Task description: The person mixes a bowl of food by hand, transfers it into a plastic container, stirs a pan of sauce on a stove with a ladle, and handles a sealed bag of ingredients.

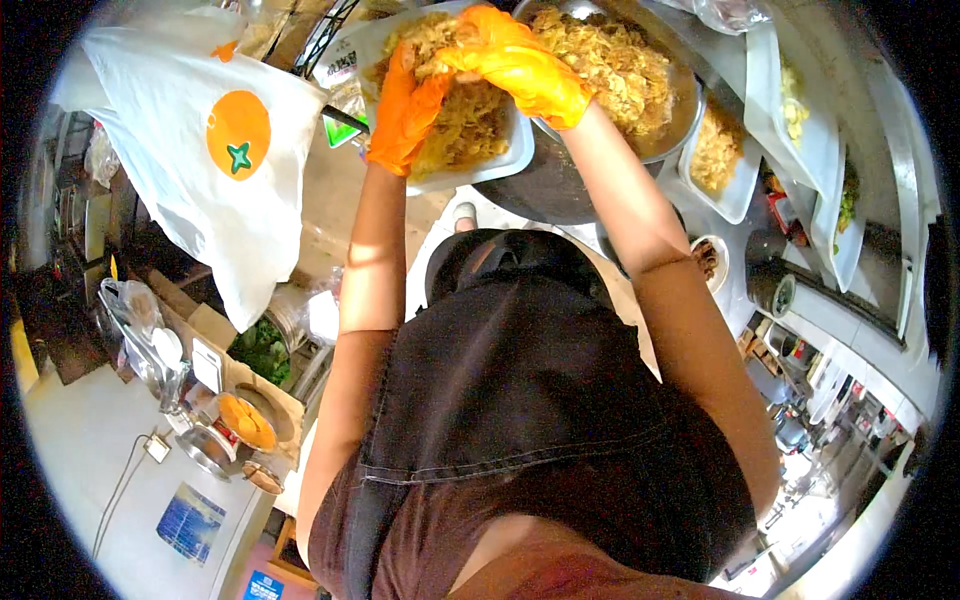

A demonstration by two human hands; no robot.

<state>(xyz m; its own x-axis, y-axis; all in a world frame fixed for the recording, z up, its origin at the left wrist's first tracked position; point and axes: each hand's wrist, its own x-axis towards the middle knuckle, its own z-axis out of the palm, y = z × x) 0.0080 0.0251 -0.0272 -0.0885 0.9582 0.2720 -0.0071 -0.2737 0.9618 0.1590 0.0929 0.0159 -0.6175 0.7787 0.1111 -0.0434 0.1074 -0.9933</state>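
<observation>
Both my hands wear thin orange gloves. My left hand (409,112) is over the left part of a white plastic tray (521,146), its fingers among shredded yellow-brown food (469,127). From the right, my right hand (517,64) reaches over the same tray, fingers bent towards the left hand. A little food shows between the two hands; whether either hand grips it is unclear. Close to the right of the tray, partly behind my right wrist, is a round metal bowl (694,124) heaped with similar shredded food (619,71).
Further right are a smaller white tray of shredded food (716,154) and white trays of chopped food (795,105). A cup of brown pieces (709,262) is near my right forearm. A white plastic bag (262,202) hangs at left, above a basket of leafy greens (262,352).
</observation>
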